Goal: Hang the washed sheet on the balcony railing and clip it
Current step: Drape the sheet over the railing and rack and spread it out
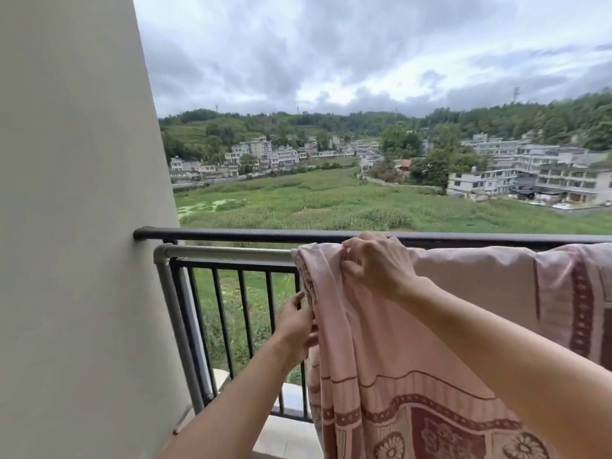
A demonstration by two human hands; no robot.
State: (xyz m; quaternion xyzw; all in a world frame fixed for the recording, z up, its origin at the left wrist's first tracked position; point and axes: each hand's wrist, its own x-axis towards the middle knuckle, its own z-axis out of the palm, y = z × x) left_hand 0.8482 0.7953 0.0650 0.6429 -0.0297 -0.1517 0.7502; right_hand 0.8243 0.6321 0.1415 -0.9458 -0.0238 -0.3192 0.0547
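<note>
A pink sheet (381, 352) with a dark red flower border hangs over the silver rail (228, 252) that runs just inside the black balcony railing (231, 232). My right hand (377, 266) pinches the bunched top edge of the sheet at the rail, near the sheet's left end. Lower down, my left hand (296, 321) grips the sheet's hanging left edge in front of the bars. I see no clip in either hand.
A grey wall (76, 226) closes off the left side, and both rails end at it. Black upright bars (243, 313) fill the railing below. Beyond lie green fields, houses and a cloudy sky.
</note>
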